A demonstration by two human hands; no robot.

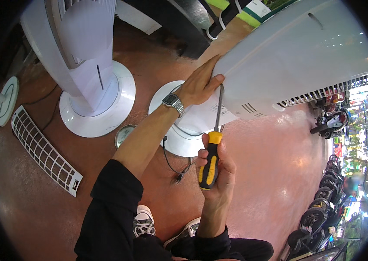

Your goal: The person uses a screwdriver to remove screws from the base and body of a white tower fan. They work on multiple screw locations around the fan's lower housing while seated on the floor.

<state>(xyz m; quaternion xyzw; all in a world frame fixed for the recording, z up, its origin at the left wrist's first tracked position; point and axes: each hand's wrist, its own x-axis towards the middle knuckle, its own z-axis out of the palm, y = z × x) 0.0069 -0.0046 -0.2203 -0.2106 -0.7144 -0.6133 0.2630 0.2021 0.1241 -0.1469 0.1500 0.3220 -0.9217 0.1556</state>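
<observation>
A tall white tower appliance (288, 61), like a tower fan or air cooler, leans to the upper right over its round white base (184, 145). My left hand (198, 85) lies against its lower housing, fingers stretched out and thumb near the screwdriver's tip. My right hand (225, 169) is closed around the yellow and black handle of a screwdriver (210, 163). The long metal shaft points away from me, up to the housing beside my left thumb. Whether the tip sits in a screw cannot be made out. A black power cord (166, 158) with a plug hangs by the base.
Another white tower appliance (90, 78) stands on a round base at the left. A curved white grille panel (45, 150) lies on the reddish floor, and a small round metal dish (124, 135) sits near my left forearm. Parked motorcycles (319, 209) line the right side.
</observation>
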